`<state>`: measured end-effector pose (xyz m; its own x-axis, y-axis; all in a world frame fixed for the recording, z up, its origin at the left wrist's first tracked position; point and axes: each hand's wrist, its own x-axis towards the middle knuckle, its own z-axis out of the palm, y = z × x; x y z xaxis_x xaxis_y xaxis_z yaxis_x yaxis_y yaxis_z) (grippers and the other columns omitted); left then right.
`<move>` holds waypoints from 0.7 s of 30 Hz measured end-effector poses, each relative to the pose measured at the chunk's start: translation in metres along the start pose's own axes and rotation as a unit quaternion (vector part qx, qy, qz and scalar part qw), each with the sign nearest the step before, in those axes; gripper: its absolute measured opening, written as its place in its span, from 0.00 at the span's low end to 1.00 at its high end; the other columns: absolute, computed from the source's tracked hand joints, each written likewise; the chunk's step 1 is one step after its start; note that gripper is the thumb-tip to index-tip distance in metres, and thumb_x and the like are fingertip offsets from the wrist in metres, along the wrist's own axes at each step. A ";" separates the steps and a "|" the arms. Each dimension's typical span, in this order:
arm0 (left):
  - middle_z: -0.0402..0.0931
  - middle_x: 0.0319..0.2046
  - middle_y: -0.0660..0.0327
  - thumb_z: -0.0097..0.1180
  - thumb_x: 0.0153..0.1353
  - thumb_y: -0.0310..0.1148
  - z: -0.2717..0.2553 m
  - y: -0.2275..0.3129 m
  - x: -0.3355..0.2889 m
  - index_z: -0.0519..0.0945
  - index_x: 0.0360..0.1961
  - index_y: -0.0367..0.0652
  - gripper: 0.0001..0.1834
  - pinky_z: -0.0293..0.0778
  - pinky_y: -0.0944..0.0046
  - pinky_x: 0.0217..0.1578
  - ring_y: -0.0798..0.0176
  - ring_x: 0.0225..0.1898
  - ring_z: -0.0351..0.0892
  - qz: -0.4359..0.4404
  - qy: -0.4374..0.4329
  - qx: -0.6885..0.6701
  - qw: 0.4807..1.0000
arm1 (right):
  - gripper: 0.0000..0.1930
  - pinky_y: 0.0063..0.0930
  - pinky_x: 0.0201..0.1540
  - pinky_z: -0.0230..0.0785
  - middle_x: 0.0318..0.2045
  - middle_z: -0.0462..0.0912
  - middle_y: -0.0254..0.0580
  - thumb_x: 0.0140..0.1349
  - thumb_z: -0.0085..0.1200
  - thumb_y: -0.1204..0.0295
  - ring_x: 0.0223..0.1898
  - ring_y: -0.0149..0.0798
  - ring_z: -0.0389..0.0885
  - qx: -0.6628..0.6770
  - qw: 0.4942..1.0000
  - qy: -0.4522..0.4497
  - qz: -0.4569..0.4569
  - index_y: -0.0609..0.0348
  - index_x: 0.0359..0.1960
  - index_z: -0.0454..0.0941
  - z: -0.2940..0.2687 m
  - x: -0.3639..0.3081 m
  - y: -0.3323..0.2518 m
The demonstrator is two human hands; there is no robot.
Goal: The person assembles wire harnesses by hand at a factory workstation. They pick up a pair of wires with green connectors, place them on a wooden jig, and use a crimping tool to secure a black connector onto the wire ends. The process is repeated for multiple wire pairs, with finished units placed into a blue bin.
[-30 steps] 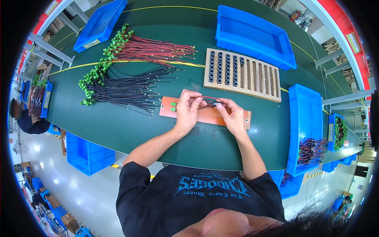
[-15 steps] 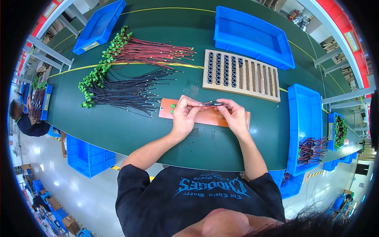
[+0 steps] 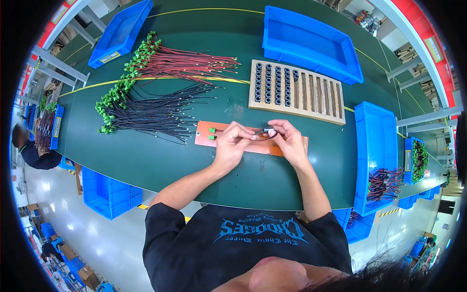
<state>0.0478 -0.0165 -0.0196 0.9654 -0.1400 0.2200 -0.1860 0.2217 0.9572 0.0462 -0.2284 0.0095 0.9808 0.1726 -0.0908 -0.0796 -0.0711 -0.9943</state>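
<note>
My left hand (image 3: 232, 142) and my right hand (image 3: 287, 139) meet over an orange-brown board (image 3: 204, 139) on the green table. Between their fingertips they pinch a thin looped wire with a small dark ring (image 3: 269, 132) on it. Two green connectors (image 3: 212, 134) lie on the board's left end, with wires running toward my left hand. Beyond my hands stands a wooden rack (image 3: 311, 92) whose left slots hold rows of dark rings.
Bundles of red wires (image 3: 189, 63) and black wires (image 3: 155, 109) with green connectors lie at the left. Blue bins stand at the back (image 3: 311, 44), back left (image 3: 121, 31) and right (image 3: 374, 146); the right one holds finished wires (image 3: 384, 177). Another person (image 3: 29, 148) is at the far left.
Both hands stayed over the board, shifting only slightly while working the wire and ring between the fingertips.
</note>
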 end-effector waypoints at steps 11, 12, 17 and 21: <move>0.84 0.46 0.56 0.59 0.54 0.11 0.006 0.009 0.019 0.83 0.29 0.35 0.08 0.83 0.57 0.46 0.56 0.48 0.82 0.082 -0.099 0.130 0.983 | 0.21 0.28 0.56 0.75 0.47 0.86 0.45 0.72 0.58 0.78 0.50 0.33 0.84 0.019 0.999 -0.048 0.008 0.64 0.64 0.67 0.000 -0.001 0.003; 0.84 0.46 0.54 0.58 0.55 0.10 0.008 0.010 0.019 0.83 0.30 0.34 0.08 0.85 0.58 0.46 0.56 0.49 0.83 0.053 -0.099 0.088 0.990 | 0.22 0.28 0.56 0.75 0.47 0.86 0.45 0.72 0.57 0.78 0.50 0.33 0.84 0.010 0.999 -0.048 0.003 0.64 0.64 0.66 0.000 -0.002 0.003; 0.81 0.51 0.47 0.51 0.59 0.07 -0.005 -0.003 0.018 0.82 0.32 0.30 0.10 0.90 0.61 0.46 0.54 0.48 0.88 0.033 -0.124 0.095 0.987 | 0.17 0.27 0.57 0.75 0.44 0.87 0.44 0.74 0.56 0.76 0.51 0.32 0.84 0.011 0.999 -0.028 0.015 0.66 0.61 0.73 -0.021 -0.005 -0.010; 0.81 0.52 0.46 0.49 0.60 0.07 -0.003 0.003 0.016 0.81 0.33 0.29 0.11 0.91 0.62 0.45 0.54 0.48 0.88 0.038 -0.134 0.088 0.986 | 0.10 0.24 0.49 0.75 0.39 0.86 0.38 0.73 0.59 0.72 0.45 0.28 0.83 -0.094 0.995 0.017 -0.003 0.65 0.49 0.82 -0.024 -0.007 -0.006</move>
<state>0.0632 -0.0155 -0.0141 0.8688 -0.3844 0.3120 -0.3082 0.0732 0.9485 0.0442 -0.2529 0.0171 0.9868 0.1413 -0.0791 -0.0411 -0.2540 -0.9663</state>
